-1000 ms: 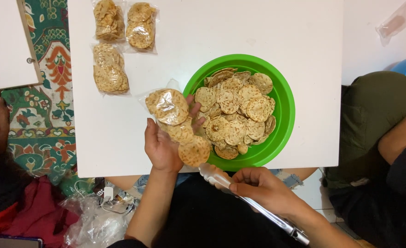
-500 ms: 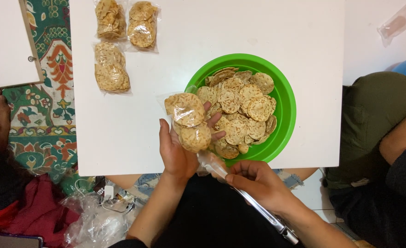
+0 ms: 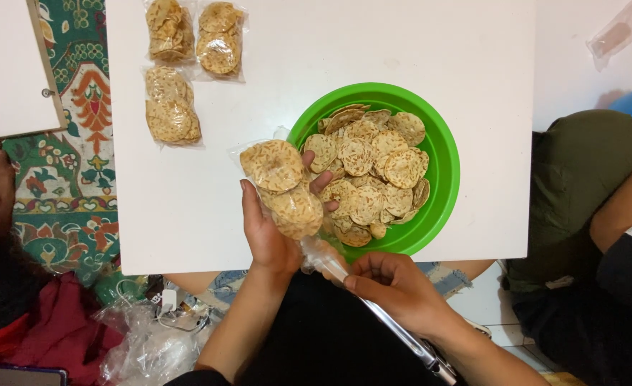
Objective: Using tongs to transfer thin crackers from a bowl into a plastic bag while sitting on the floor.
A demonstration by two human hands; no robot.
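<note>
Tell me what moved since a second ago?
A cracker that the tongs held at the bag's mouth a second ago has gone inside the clear bag of crackers, which the left hand tipped right, then back left. The right hand crept up to the bag's mouth. The green bowl and three filled bags stayed put.

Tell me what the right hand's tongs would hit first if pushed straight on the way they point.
The tongs in the right hand point up-left at the clear bag of crackers held by the left hand. They would probably meet the bag's open end first; depth is unclear.
</note>
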